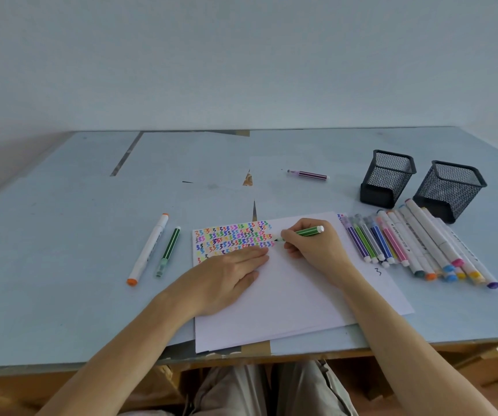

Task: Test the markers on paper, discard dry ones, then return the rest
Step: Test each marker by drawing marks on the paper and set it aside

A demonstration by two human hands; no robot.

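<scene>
Pale blue and scuffed, the table (76, 235) is seen running back to a plain wall, and on it a sheet of white paper (295, 295) is laid at the near edge, rows of coloured squiggles already filling its top left corner. Two black mesh pen holders (387, 175) are stood at the far right, and just in front of them a row of markers (416, 250) is lined up beside the paper. The paper is pinned flat by the left hand (226, 277), fingers straight and spread over the squiggles. Now the action: the green marker (304, 232) is pinched in the right hand (310, 250), fingers curled round the barrel, its tip set down at the end of the squiggle rows. For a fair test, a light, steady zigzag should be drawn on bare white, so that a faint line is not mistaken for a good one. Off to the left, an orange-capped marker (148, 249) and a green striped marker (169, 250) are laid apart, and a purple marker (307, 174) is left alone further back.
</scene>
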